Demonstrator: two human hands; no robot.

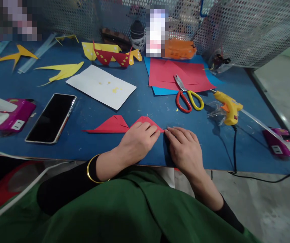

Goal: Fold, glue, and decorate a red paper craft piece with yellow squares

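Observation:
A folded red paper piece (113, 125) with two rounded peaks lies flat on the blue table near its front edge. My left hand (140, 138) presses on its right half, fingers bent and close together over the paper. At the paper's pointed right tip is my right hand (184, 145), its fingers together and bent, the fingertips touching the tip. The paper under my left fingers is partly hidden.
Red-and-yellow scissors (185, 96) rest on red sheets (157, 76). To the right is a yellow glue gun (229, 106) with a cord. A black phone (52, 118), white sheet (100, 86), yellow cutout (64, 71) and red paper glasses (112, 57) lie left and behind.

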